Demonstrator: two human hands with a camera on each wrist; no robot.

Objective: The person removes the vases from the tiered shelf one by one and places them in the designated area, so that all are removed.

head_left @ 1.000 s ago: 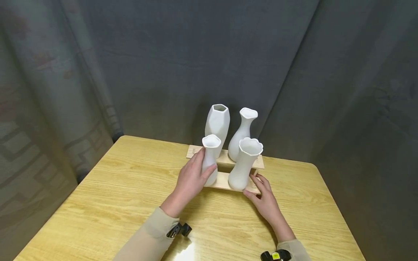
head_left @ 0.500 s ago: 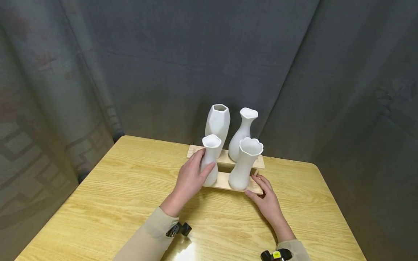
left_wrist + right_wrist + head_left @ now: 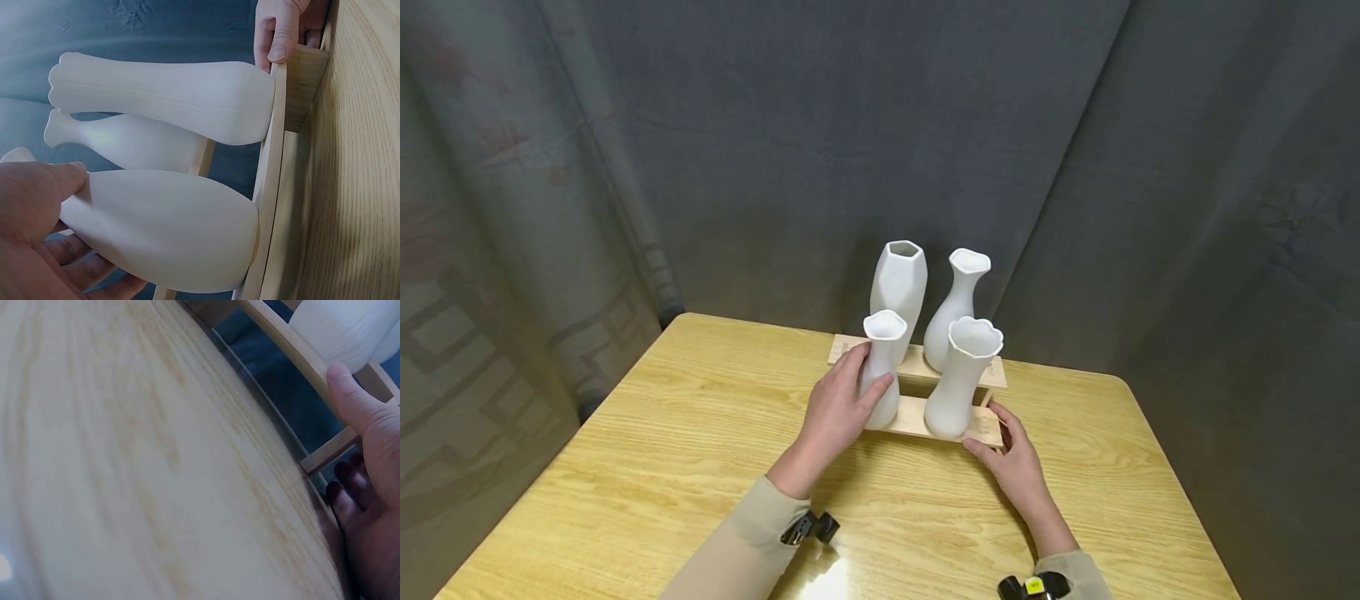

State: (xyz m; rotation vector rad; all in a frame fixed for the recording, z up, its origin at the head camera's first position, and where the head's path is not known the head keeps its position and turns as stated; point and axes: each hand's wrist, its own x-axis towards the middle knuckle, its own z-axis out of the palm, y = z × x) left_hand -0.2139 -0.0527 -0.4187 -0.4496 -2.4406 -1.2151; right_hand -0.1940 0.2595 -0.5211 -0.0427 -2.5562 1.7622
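A two-step wooden stand [image 3: 913, 420] bears several white vases. My left hand [image 3: 837, 404] holds the front left vase [image 3: 886, 367], which has a narrow neck and stands upright on the lower step; in the left wrist view, the thumb lies on its near side and the fingers curl beneath. Beside it on the same step is a vase with a scalloped rim [image 3: 955, 387]. My right hand [image 3: 1017, 467] grips the right end of the lower step. Its thumb [image 3: 351, 394] presses the front edge, and the other fingers curl lower at the end.
On the upper step stand a faceted vase [image 3: 898, 287] and a slender-necked vase [image 3: 951, 321]. The stand sits near the back edge of the wood-grain table [image 3: 700, 400]. Grey curtains [image 3: 820, 150] hang behind and at both sides.
My right hand's fingers have shifted slightly right, from over the lower step near the scalloped vase to around its end. The left hand and the vases look almost unmoved.
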